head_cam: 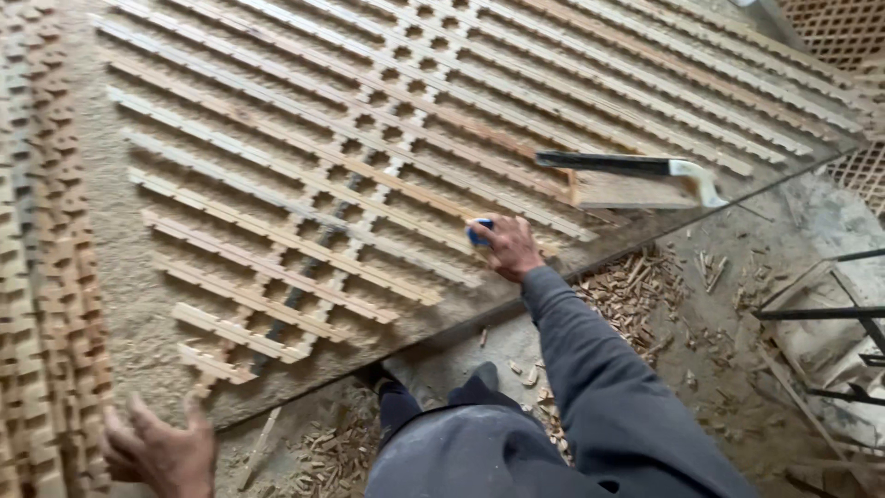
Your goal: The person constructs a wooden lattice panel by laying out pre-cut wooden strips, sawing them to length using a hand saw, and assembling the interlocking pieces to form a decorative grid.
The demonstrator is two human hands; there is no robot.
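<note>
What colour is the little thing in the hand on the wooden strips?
Blue, held in the right hand; head view.

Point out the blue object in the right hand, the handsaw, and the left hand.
blue object (477, 231), head view, visible blue end.
handsaw (616, 163), head view, dark blade.
left hand (171, 452), head view, back of hand.

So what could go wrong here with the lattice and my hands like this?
The right hand holds a small blue object on the loose ends of the lattice slats; pressing there might shift or unseat them. The left hand reaches by the notched strips, whose edges could splinter the skin. Wood scraps on the floor near the feet could cause a slip.
</note>
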